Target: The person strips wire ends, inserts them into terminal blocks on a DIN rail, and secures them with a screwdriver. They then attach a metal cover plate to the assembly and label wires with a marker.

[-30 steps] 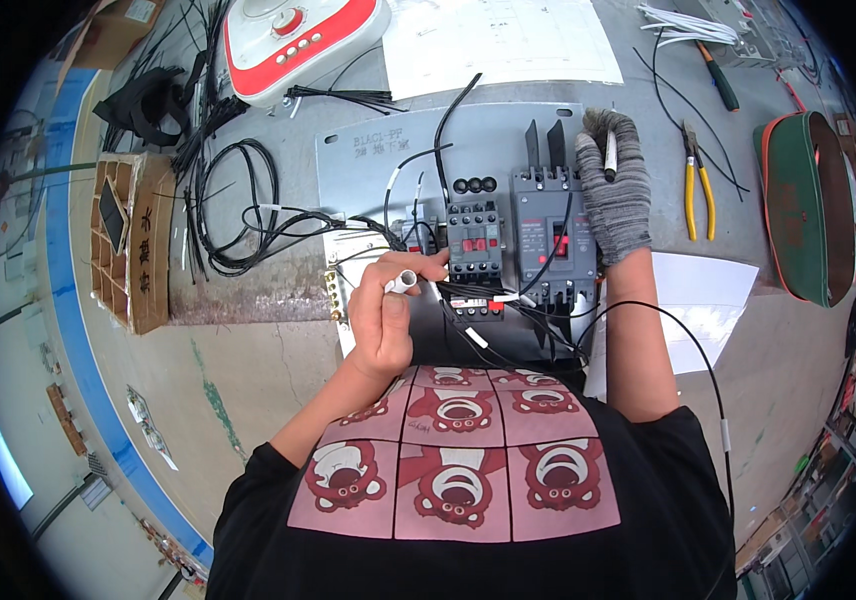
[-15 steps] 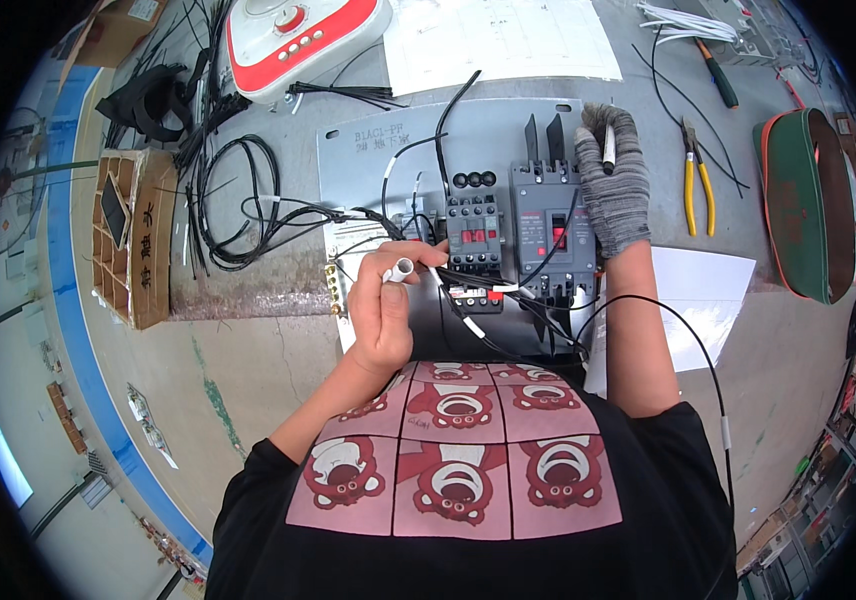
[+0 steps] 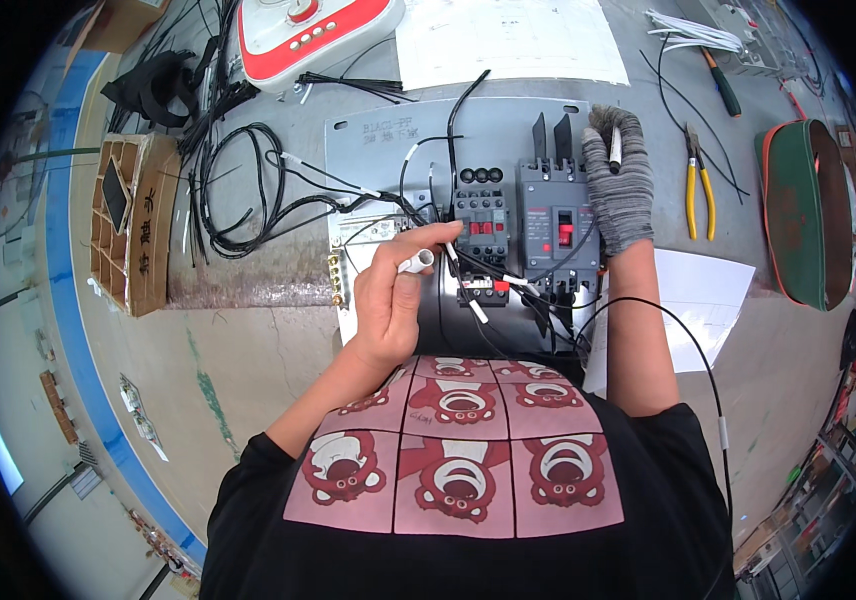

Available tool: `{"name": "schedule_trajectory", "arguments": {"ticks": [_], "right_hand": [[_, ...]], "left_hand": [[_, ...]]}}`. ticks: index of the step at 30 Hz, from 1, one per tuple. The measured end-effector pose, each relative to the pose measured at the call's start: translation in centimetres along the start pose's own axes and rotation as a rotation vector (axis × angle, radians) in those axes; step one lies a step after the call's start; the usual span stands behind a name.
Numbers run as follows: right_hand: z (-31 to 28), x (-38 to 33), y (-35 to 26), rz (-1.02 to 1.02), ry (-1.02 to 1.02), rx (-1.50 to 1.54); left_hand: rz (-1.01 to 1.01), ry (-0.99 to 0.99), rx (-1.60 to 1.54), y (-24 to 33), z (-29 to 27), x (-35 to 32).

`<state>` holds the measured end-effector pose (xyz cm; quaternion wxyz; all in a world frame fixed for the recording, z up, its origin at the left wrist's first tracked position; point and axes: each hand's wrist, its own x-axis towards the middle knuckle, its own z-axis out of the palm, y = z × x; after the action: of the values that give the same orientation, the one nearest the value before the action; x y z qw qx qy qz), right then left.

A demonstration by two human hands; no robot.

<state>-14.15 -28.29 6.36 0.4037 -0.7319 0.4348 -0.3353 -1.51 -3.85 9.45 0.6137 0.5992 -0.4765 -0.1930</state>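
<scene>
My bare left hand (image 3: 398, 295) pinches a short white sleeve tube (image 3: 416, 263) on a black wire, just left of a grey contactor (image 3: 480, 235) mounted on a grey metal panel (image 3: 398, 135). My right hand (image 3: 620, 185), in a grey knit glove, grips a small white pen-like tool (image 3: 615, 148) upright, resting beside a grey circuit breaker (image 3: 558, 225). Black wires with white sleeves run from the devices toward my chest.
A coil of black cable (image 3: 248, 190) lies left of the panel by a cardboard box (image 3: 133, 220). Yellow-handled pliers (image 3: 696, 185), a green pouch (image 3: 803, 210), white paper sheets (image 3: 703, 300) and a red-and-white device (image 3: 313, 30) surround the panel.
My left hand has shifted slightly up and right with the white sleeve, closer to the contactor. My right hand has stayed in place.
</scene>
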Motion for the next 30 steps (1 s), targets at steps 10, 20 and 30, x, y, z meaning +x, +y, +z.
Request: {"name": "schedule_trajectory", "arguments": {"ticks": [10,20,30], "right_hand": [[0.1,0.2,0.7,-0.010,0.007,-0.016],[0.3,0.5,1.9,-0.063,0.017,-0.030],[0.2,0.7,1.3,-0.018,-0.032,-0.078]], "left_hand": [[-0.101,-0.120,-0.108,1.3,-1.2,1.6],[-0.091,-0.164,0.162,1.5,-2.1,2.5],[0.319,-0.306,0.411,3.4,-2.3,-1.8]]}}
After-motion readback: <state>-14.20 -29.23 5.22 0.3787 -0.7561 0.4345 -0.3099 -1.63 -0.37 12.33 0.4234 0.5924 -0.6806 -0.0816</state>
